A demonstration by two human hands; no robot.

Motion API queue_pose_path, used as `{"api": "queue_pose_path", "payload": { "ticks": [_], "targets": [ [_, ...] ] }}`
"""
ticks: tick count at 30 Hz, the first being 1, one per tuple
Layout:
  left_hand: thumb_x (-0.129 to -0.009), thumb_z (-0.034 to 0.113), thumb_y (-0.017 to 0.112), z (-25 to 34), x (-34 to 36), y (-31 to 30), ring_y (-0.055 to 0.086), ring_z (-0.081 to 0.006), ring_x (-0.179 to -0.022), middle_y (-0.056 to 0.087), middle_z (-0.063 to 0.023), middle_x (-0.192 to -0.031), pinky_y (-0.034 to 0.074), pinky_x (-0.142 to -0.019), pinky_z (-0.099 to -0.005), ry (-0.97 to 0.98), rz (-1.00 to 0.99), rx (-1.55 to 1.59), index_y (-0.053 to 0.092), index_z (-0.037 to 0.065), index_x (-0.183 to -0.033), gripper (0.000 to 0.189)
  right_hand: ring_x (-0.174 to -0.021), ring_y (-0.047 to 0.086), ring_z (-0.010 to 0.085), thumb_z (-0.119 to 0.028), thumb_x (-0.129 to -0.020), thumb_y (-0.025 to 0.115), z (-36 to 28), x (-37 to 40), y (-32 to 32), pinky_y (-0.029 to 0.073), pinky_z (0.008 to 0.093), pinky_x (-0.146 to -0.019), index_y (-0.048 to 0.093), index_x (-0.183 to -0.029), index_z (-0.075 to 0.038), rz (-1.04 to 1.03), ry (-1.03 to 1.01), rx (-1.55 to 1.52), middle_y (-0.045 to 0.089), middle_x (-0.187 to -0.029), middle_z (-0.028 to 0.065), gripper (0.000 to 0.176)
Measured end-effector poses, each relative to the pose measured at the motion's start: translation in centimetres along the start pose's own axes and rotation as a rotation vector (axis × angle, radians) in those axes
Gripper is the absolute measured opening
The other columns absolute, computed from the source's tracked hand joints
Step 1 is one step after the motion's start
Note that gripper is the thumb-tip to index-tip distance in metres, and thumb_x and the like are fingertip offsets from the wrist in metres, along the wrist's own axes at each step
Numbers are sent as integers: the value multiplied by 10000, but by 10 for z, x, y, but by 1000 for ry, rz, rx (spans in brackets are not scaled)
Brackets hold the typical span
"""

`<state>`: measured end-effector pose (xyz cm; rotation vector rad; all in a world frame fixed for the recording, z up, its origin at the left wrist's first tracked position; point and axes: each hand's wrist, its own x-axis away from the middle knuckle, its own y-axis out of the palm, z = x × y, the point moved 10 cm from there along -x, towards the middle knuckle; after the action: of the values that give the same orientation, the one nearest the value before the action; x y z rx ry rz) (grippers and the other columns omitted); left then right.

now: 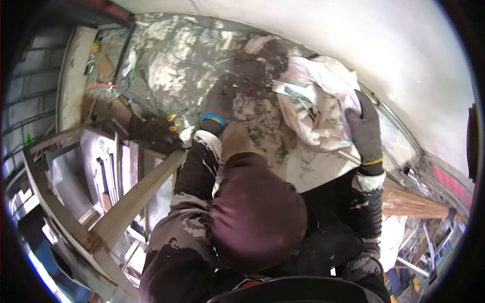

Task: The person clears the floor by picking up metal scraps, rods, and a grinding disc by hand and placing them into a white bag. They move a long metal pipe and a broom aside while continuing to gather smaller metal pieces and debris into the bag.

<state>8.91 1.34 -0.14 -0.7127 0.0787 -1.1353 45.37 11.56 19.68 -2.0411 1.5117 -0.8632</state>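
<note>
My right hand [366, 132], in a grey glove with a yellow cuff edge, is closed on the right side of a white plastic bag [337, 80]. The bag lies open, with crumpled, dirty material and flat scraps inside. My left hand [220, 102], in a grey glove with a blue cuff, is over the dirty floor [177, 83], left of the bag. Its fingers blur into the floor, so their shape and anything in them cannot be made out. A tan boot [235, 140] shows beside my left wrist.
A wooden frame [136, 199] stands at the lower left, with debris [151, 132] above it. A pale wall [404, 45] rises at the upper right. Below my right hand are a wooden board [411, 201] and metal pieces. A pale board [313, 169] lies under the bag.
</note>
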Motion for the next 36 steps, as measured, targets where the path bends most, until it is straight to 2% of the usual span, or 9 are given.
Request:
{"api": "queue_pose_path", "payload": {
  "ticks": [6,12,16,19,21,22,24,30,36],
  "targets": [
    [-858,404,670,-87,-6,-122,676,-391,-1026,711,-187,-1098,540,-880,-485,-306,127,-567,709,141,-1156,400,-1097,624,371,-136,-864,584,8,0,9,480,414,-969,559,-1318,-5,23,-117,179,642,-1186,236,473],
    [-871,380,648,-85,-9,-84,660,-384,-1079,706,-180,-1126,516,-940,-483,-302,69,-669,715,170,-1149,355,-1074,636,372,-127,-861,579,1,-1,7,494,418,-934,554,-1311,20,31,-117,207,643,-1175,263,474],
    [-834,386,688,-154,-32,-99,676,-368,-1055,717,-186,-1095,525,-930,-455,-278,10,-480,713,134,-1109,373,-1096,632,358,-120,-851,575,18,-10,-4,484,404,-955,556,-1313,44,1,-35,165,637,-1197,276,491],
    [-806,355,715,-167,-28,-128,665,-380,-1067,693,-173,-1178,524,-925,-461,-458,-57,-680,711,135,-1095,363,-1124,617,316,-132,-840,580,30,-10,-7,463,382,-988,550,-1325,48,-9,-28,56,637,-1224,247,518],
    [-821,315,752,-119,7,-181,637,-334,-1151,655,-176,-1240,532,-937,-446,-541,465,-762,635,132,-1237,468,-1115,616,304,-133,-836,577,30,-11,-8,464,381,-981,555,-1320,42,-3,-42,61,640,-1218,234,515],
    [-821,315,752,-96,18,-174,637,-334,-1151,655,-176,-1240,532,-937,-446,-545,465,-761,635,132,-1237,468,-1107,614,291,-133,-833,575,28,-11,-10,465,381,-974,560,-1315,36,8,-53,67,643,-1212,221,512],
    [-790,301,771,-22,20,-134,657,-354,-1080,647,-177,-1188,541,-885,-458,-72,412,-923,626,153,-1210,469,-1074,618,300,-126,-824,564,15,-11,-10,468,384,-961,569,-1302,26,0,-75,70,649,-1178,209,502],
    [-853,250,669,-65,56,-32,667,-358,-1052,647,-210,-1168,538,-882,-459,-33,-152,-794,656,147,-1146,310,-1059,611,333,-132,-823,542,10,-8,-13,466,392,-959,577,-1286,18,-15,-76,112,633,-1157,217,488],
    [-909,265,572,-88,94,-37,685,-314,-1024,687,-211,-1115,541,-872,-451,-105,-166,-713,675,119,-1123,279,-1092,606,344,-153,-833,532,14,-2,-13,465,396,-966,568,-1296,18,29,-132,190,624,-1191,220,495]
  ]
}}
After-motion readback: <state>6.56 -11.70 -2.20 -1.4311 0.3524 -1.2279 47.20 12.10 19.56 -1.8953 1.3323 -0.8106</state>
